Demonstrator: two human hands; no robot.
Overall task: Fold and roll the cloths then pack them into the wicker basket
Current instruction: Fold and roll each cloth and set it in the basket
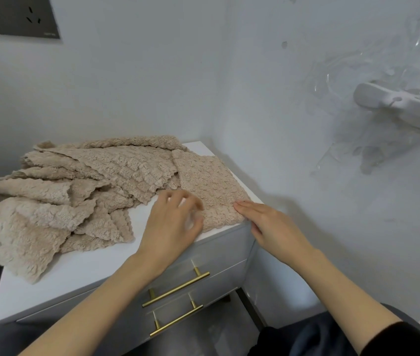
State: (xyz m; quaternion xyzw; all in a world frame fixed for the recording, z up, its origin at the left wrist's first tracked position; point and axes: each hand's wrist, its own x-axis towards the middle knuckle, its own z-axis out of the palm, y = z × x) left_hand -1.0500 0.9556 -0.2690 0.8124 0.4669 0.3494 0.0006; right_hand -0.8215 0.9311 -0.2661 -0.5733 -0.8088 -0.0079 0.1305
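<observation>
Fingers straight, right hand (273, 224) presses cloth (208, 181); left hand (172, 227), blurred, curls loosely alongside.

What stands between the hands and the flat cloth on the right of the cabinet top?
Nothing visible does. The right hand touches the flat cloth at its near edge; the left hand, blurred, is at its left side. The pile of cloths lies further left.
</observation>
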